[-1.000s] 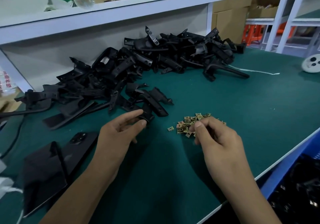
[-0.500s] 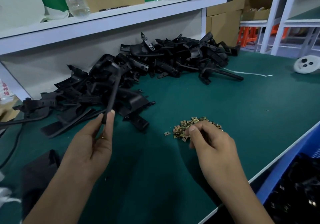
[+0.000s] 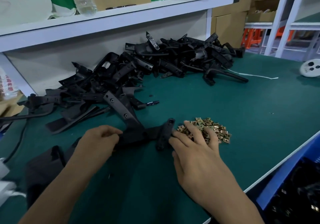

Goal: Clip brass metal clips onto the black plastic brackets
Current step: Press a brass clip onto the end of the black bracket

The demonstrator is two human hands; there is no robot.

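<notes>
Your left hand grips one black bracket low on the green mat, and your right hand, at its three o'clock, lies with loose, spread fingers on the bracket's tab and the heap of brass clips; whether it already pinches a clip I cannot tell. Those fingers could scatter clips off the near edge, or push one on crooked. Count one bracket in hand, one pile of brackets at twelve o'clock too tangled to number, and dozens of clips.

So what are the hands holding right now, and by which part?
The left hand grips one black bracket by its near left end. The right hand lies over the brass clips, fingertips at the bracket's right tab; whether it holds a clip cannot be told.
</notes>
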